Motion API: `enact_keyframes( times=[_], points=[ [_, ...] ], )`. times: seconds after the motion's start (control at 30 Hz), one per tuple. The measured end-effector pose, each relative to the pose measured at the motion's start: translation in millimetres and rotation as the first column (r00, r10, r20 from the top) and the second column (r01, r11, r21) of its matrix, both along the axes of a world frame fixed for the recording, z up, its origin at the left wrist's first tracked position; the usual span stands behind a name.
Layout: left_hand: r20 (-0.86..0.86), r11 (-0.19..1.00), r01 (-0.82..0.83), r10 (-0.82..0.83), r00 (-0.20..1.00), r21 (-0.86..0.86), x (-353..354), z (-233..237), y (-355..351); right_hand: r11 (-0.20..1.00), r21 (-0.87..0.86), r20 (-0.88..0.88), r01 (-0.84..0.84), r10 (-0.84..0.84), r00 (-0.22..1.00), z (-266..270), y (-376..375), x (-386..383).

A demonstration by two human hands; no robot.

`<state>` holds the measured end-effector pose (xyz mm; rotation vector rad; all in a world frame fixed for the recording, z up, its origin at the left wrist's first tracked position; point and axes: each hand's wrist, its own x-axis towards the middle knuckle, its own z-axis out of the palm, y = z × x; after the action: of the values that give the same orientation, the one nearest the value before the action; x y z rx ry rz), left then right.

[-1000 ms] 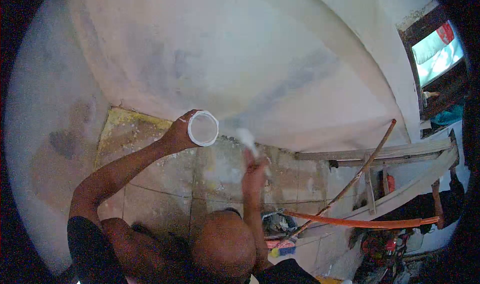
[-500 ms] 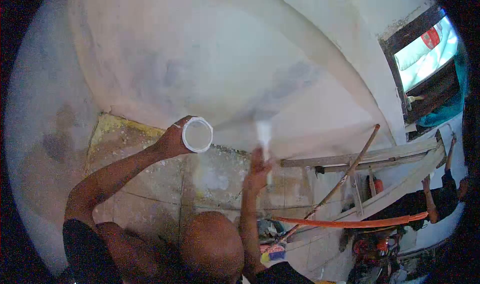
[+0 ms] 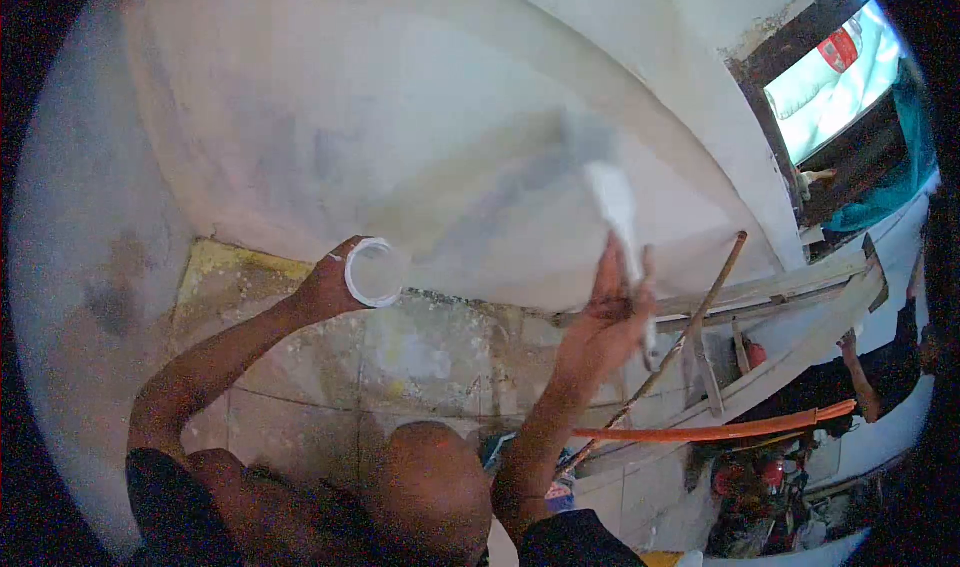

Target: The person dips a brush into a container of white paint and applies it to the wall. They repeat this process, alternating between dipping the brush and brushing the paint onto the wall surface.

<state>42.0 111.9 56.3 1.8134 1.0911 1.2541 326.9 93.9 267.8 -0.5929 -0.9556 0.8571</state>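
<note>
My left hand (image 3: 325, 285) is wrapped around a white round tub (image 3: 353, 279), its mouth tipped toward me and pale inside. My right hand (image 3: 603, 317) grips the handle of a flat paintbrush (image 3: 612, 199). The brush head, blurred by motion, is up at the pale wall surface (image 3: 430, 97); whether it touches cannot be made out. Grey and tan patches mark that surface around the brush. Between my arms, a rounded bare body part (image 3: 435, 487) shows at the bottom.
Worn, stained tiles (image 3: 420, 357) run below the pale surface. To the right stand a slanting wooden pole (image 3: 705, 302), an orange bar (image 3: 710, 434) and whitish boards (image 3: 790, 375). Another person's arm (image 3: 860, 379) and dark clothing show at far right, under a window opening (image 3: 835, 82).
My right hand and the paintbrush have moved up and to the right across the pale surface. The tub in my left hand has shifted slightly left, and the view has tilted a little.
</note>
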Motion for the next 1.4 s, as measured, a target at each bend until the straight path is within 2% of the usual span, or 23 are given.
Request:
enact_keyframes(
  times=[0.07, 0.1, 0.13, 0.17, 0.2, 0.27, 0.4, 0.43, 0.47, 0.5, 0.53, 0.6, 0.7, 0.83, 0.9, 1.0, 1.07, 1.1, 1.17, 1.23, 1.27, 1.33, 1.4],
  points=[
    [0.132, 0.999, 0.029, -0.026, 0.991, -0.017, 1.8, 2.9, 2.9, 0.997, 0.064, -0.004, 0.039, -0.038, 0.999, 13.9, 9.9, -8.0],
    [0.135, 0.999, 0.03, -0.027, 0.99, -0.015, 2.5, 6.5, 0.7, 0.99, 0.122, -0.02, 0.076, -0.074, 0.997, 18.4, 10.0, -12.5],
    [0.015, 1.0, -0.023, 0.023, 1.0, -0.002, 1.0, 11.1, -1.9, 0.989, 0.125, -0.02, 0.074, -0.073, 0.997, 10.7, 11.1, -15.6],
    [-0.106, 0.997, -0.077, 0.079, 0.991, 0.016, -0.7, 18.2, -4.9, 0.995, 0.037, -0.006, 0.087, -0.087, 0.996, -8.8, 16.7, -19.9],
    [-0.107, 0.996, -0.082, 0.084, 0.991, 0.015, -0.2, 23.6, -7.3, 0.993, -0.056, 0.009, 0.101, -0.101, 0.995, -33.6, 22.9, -23.6],
    [-0.073, 0.998, -0.063, 0.061, 0.995, -0.02, -0.3, 31.1, -10.8, 0.983, -0.173, -0.089, -0.066, 0.051, 0.995, -113.8, 26.1, -18.6],
    [-0.153, 0.996, -0.087, 0.09, 0.984, 0.027, -0.3, 11.0, -2.7, 0.841, -0.539, 0.036, -0.048, 0.08, 0.996, -254.9, -7.9, 5.5],
    [-0.135, 0.996, -0.084, 0.086, 0.987, 0.019, -0.7, 13.6, -4.4, 0.841, -0.539, 0.033, -0.047, 0.076, 0.997, -267.4, -25.7, 11.8],
    [-0.117, 0.996, -0.082, 0.084, 0.99, 0.018, -1.6, 15.8, -3.9, 0.745, -0.659, -0.017, -0.102, 0.12, 0.993, -277.1, -39.2, 16.7],
    [-0.12, 0.996, -0.082, 0.085, 0.989, 0.029, -1.6, 15.0, -3.7, 0.634, -0.757, -0.073, -0.159, 0.159, 0.985, -275.3, -40.8, 15.0],
    [-0.13, 0.998, -0.066, 0.065, 0.989, 0.003, -1.8, 13.1, -4.1, 0.643, -0.748, -0.075, -0.163, 0.162, 0.984, -270.7, -35.7, 16.0],
    [-0.141, 0.998, -0.058, 0.055, 0.989, -0.016, -6.8, 13.0, -2.4, 0.739, -0.674, 0.108, -0.026, 0.132, 0.985, -226.4, -40.1, 14.5],
    [-0.101, 1.0, 0.017, -0.017, 0.995, -0.001, -6.2, 17.9, -4.6, 0.872, -0.465, -0.162, -0.154, 0.087, 0.983, -141.0, -18.0, 4.7],
    [-0.174, 1.0, -0.011, 0.01, 0.985, -0.005, -4.0, 15.4, -0.3, 0.975, -0.187, -0.196, -0.121, 0.084, 0.977, -21.0, -7.0, -21.2],
    [-0.206, 0.999, -0.032, 0.037, 0.978, 0.031, -2.8, 13.5, -0.5, 0.994, -0.064, -0.25, -0.093, 0.074, 0.965, -3.1, 2.2, -29.3],
    [-0.155, 0.998, -0.026, 0.034, 0.987, 0.053, -0.1, 31.8, -9.9, 0.995, 0.093, -0.191, -0.028, 0.045, 0.981, 7.3, 12.2, -38.4],
    [-0.13, 0.996, -0.068, 0.061, 0.99, -0.053, 3.5, 30.4, -8.7, 0.996, -0.036, -0.114, -0.077, 0.073, 0.991, -15.0, 28.4, -43.5],
    [-0.157, 0.994, -0.04, 0.056, 0.986, 0.102, 0.2, 20.3, -2.8, 0.99, -0.082, -0.159, -0.111, 0.097, 0.982, -30.0, 29.2, -48.8],
    [-0.187, 0.996, -0.03, 0.047, 0.981, 0.089, 2.6, 4.0, 1.3, 0.941, -0.194, -0.25, -0.276, 0.225, 0.942, -62.8, 17.5, -41.4],
    [-0.222, 0.997, -0.024, 0.04, 0.974, 0.07, -2.4, 8.2, 4.7, 0.947, -0.248, -0.215, -0.204, 0.151, 0.965, -113.4, 12.9, -28.3],
    [-0.233, 0.999, -0.01, 0.019, 0.972, 0.043, -1.3, 13.3, 1.6, 0.95, -0.238, -0.226, -0.203, 0.15, 0.963, -107.4, 7.9, -28.6],
    [-0.256, 1.0, 0.019, -0.016, 0.966, 0.009, 0.4, 23.3, -6.8, 0.906, -0.404, -0.198, -0.126, 0.048, 0.979, -76.7, -25.0, -23.2],
    [-0.173, 0.993, 0.053, -0.071, 0.982, -0.106, 2.1, 30.7, -12.3, 0.927, -0.364, -0.245, -0.088, -0.004, 0.97, -29.6, -38.4, -22.2]
  ],
)
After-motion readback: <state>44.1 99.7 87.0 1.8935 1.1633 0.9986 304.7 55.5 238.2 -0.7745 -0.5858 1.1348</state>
